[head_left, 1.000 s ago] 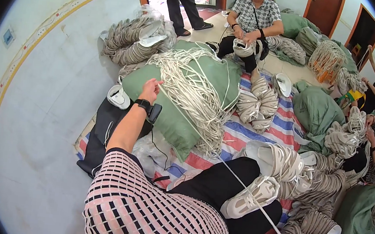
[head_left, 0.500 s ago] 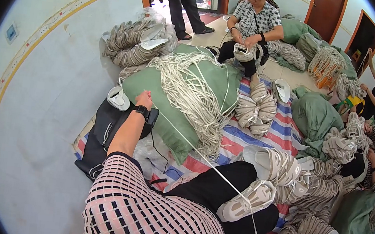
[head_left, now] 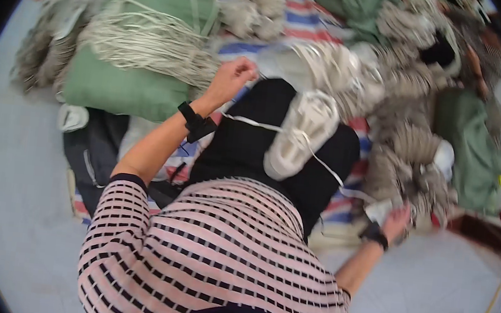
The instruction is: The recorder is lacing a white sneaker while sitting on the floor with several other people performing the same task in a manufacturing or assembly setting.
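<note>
The pale grey floor [head_left: 8,192] lay open along the left and lower right, while heaps crowded the upper half. A green sack [head_left: 120,85] bulged at upper left under a spread of white cord [head_left: 147,38]; coiled cord bundles [head_left: 410,149] packed the right side to the striped mat [head_left: 313,25]. The left hand [head_left: 233,76] was raised beside the sack's edge, fingers curled on a cord strand [head_left: 254,122] running over the shoe [head_left: 301,134]. The right hand [head_left: 395,217] touched a bundle; its grip was unclear.
</note>
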### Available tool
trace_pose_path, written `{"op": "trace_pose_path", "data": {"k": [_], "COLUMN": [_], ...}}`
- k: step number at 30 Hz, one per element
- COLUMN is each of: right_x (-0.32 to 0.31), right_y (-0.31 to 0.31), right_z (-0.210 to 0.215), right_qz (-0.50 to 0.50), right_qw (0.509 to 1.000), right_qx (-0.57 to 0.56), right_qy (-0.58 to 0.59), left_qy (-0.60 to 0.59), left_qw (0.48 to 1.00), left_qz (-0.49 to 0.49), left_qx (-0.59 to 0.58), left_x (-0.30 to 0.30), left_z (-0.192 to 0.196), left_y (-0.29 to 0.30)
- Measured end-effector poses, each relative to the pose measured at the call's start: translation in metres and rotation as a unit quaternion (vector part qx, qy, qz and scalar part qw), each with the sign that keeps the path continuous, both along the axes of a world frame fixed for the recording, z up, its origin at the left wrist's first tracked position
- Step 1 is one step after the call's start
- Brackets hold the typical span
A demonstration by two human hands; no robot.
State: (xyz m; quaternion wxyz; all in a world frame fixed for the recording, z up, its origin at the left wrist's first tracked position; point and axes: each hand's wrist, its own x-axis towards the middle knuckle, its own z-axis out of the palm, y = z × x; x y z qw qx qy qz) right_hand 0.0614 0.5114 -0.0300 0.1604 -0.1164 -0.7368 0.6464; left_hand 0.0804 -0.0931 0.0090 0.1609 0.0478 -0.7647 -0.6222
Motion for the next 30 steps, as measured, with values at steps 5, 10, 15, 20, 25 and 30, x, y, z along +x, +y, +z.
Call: {"op": "trace_pose_path", "data": {"k": [5, 10, 15, 20, 25, 30], "right_x": [-0.037, -0.035, -0.042, -0.038, -0.038, -0.037], "right_y": [-0.197, -0.279, -0.313, -0.326, -0.325, -0.324], "right_z": [0.059, 0.069, 0.064, 0.048, 0.043, 0.047], "right_qz": [0.206, 0.386, 0.448, 0.464, 0.47, 0.484], "right_qw": [0.977, 0.873, 0.776, 0.77, 0.788, 0.817], "right_qx": [-0.006, 0.27, 0.393, 0.379, 0.335, 0.303], "right_qy": [-0.049, 0.126, 0.209, 0.218, 0.215, 0.084], "left_qy": [-0.067, -0.117, -0.114, -0.129, -0.16, -0.269], "left_qw": [0.954, 0.937, 0.935, 0.91, 0.938, 0.942], "left_qz": [-0.174, -0.203, -0.198, -0.204, -0.16, -0.188], "left_qx": [-0.236, -0.26, -0.272, -0.337, -0.262, -0.073], "left_x": [-0.008, 0.006, 0.006, 0.005, -0.004, -0.009], "left_z": [-0.019, -0.021, -0.02, -0.012, -0.026, -0.003], "left_y": [0.09, 0.106, 0.107, 0.111, 0.124, 0.118]}}
